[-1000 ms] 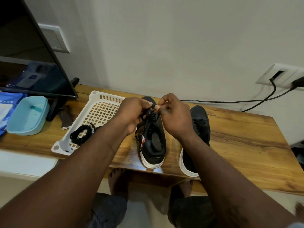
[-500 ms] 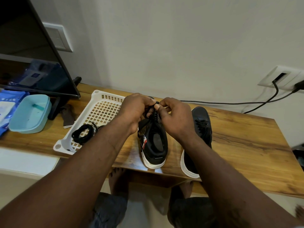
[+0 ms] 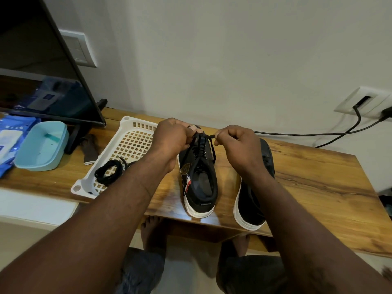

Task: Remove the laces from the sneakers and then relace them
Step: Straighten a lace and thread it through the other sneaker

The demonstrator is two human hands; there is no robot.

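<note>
Drawn apart since before, left hand (image 3: 169,139) and right hand (image 3: 239,145) each pinch the black lace (image 3: 205,136) with curled fingers above the left sneaker (image 3: 199,179).

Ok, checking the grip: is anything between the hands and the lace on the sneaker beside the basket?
Nothing visible: the left hand and right hand both pinch the black lace directly, above the black white-soled sneaker.

The left sneaker (image 3: 199,183) and right sneaker (image 3: 250,209) stand side by side at the near edge of the surface (image 3: 318,177). The left hand (image 3: 169,139) and right hand (image 3: 239,145) hold the lace (image 3: 203,135) over the left sneaker's far end. To the left lies a basket (image 3: 127,128) with a coiled lace (image 3: 108,172) inside, then a tub (image 3: 40,147) before a screen (image 3: 42,71), and perhaps a packet (image 3: 10,141) beyond.
</note>
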